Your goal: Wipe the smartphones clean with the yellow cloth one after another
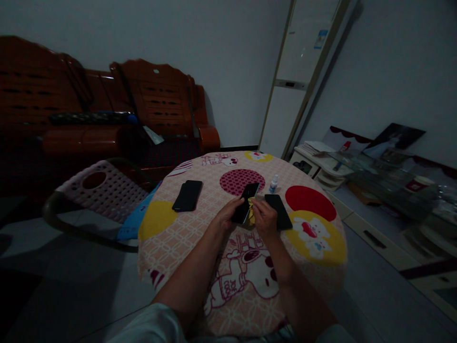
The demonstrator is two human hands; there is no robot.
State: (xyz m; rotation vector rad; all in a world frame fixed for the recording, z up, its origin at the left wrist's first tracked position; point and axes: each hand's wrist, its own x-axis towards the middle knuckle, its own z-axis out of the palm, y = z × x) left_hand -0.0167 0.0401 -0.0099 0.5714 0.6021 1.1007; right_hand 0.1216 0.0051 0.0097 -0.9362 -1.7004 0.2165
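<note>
Dim room, round tabletop (171, 247) with a pink cartoon-print cloth. The left hand (228, 214) is gripping a slim black phone (245, 202) over the middle; the right hand (264, 218) is pinching a small yellow cloth (252, 216) against it. Two more black phones (187, 195) (280, 209) and a small white dropper bottle (273, 183) are sitting nearby. Cloth print's too blurry to read.

On the table (171, 247), one phone (187, 195) lies left of the held phone (245, 202), another (279, 211) right.
</note>
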